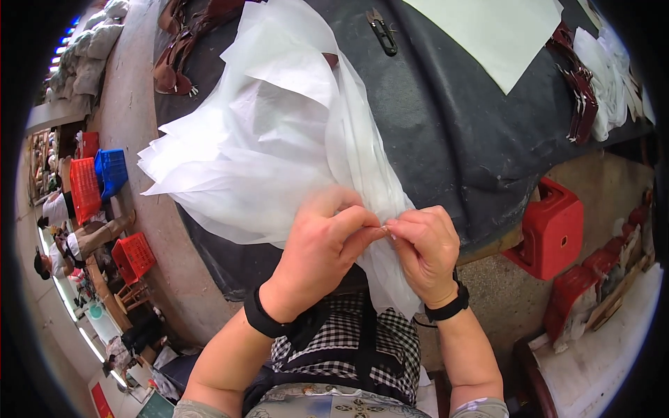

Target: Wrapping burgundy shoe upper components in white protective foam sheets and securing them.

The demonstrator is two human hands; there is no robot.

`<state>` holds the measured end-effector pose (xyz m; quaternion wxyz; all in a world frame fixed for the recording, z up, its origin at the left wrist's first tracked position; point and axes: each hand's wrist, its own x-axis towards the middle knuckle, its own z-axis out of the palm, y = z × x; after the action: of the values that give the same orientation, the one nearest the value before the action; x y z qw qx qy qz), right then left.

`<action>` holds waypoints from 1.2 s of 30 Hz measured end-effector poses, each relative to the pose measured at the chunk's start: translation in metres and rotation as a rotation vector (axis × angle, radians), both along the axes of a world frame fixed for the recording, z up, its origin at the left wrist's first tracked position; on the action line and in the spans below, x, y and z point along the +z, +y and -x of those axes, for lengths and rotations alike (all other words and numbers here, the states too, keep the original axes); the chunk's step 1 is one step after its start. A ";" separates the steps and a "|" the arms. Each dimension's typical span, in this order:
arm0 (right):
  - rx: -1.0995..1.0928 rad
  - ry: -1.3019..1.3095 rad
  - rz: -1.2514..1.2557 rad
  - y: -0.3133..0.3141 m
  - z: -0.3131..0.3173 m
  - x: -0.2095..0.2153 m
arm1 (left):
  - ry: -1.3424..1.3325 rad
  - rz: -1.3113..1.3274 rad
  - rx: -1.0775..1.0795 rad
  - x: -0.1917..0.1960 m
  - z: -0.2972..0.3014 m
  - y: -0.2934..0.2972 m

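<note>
At the lower centre of the frame, an edge of thin white tissue paper point(279, 139) is pinched between the closed fingertips of the left hand point(322, 247) and the right hand point(426, 251). The stack spreads toward upper left over the dark-covered table point(446, 132); a tear could be caused by a sharp pull, or several sheets lifted together.

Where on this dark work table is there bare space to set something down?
The widest bare patch of the dark table lies between the heap of white tissue paper, the pale green sheet and the stacked dark red pieces. Small black snips lie at its far end. The left side is crowded by paper, where both hands pinch an edge.
</note>
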<state>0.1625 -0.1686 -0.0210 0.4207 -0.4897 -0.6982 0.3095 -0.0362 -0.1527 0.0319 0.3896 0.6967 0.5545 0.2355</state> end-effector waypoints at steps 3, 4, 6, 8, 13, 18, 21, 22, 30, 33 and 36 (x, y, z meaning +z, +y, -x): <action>0.041 0.035 0.006 0.006 -0.004 0.003 | 0.124 -0.082 -0.040 0.007 -0.002 0.001; 0.039 0.035 0.008 0.006 -0.005 0.001 | 0.209 -0.126 -0.059 0.009 -0.003 -0.001; -0.112 0.134 0.109 0.005 -0.006 -0.003 | 0.269 -0.163 -0.094 0.006 0.002 -0.008; -0.117 0.143 0.148 0.003 -0.005 -0.005 | 0.328 -0.202 -0.128 0.002 0.010 -0.015; -0.217 0.331 0.552 -0.001 -0.002 -0.005 | 0.488 -0.297 -0.175 0.010 0.015 -0.030; -0.186 0.314 0.542 -0.004 0.006 -0.005 | 0.287 -0.311 -0.443 0.026 -0.007 -0.006; -0.187 0.367 0.576 -0.003 0.008 -0.008 | -0.045 0.031 -0.562 0.010 -0.005 0.006; -0.197 0.402 0.601 -0.004 0.009 -0.009 | -0.044 0.034 -0.564 0.010 -0.006 0.009; -0.222 0.515 0.730 -0.014 0.023 -0.009 | -0.129 0.220 -0.030 0.004 0.007 -0.034; -0.157 0.465 0.636 -0.006 0.023 -0.003 | -0.220 0.172 0.088 -0.017 0.012 -0.051; 0.026 0.338 0.390 0.000 0.015 0.000 | -0.346 0.167 0.178 -0.033 0.014 -0.064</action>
<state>0.1479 -0.1688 -0.0212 0.4247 -0.4939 -0.5514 0.5212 -0.0500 -0.2171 -0.0011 0.5130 0.5594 0.5563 0.3383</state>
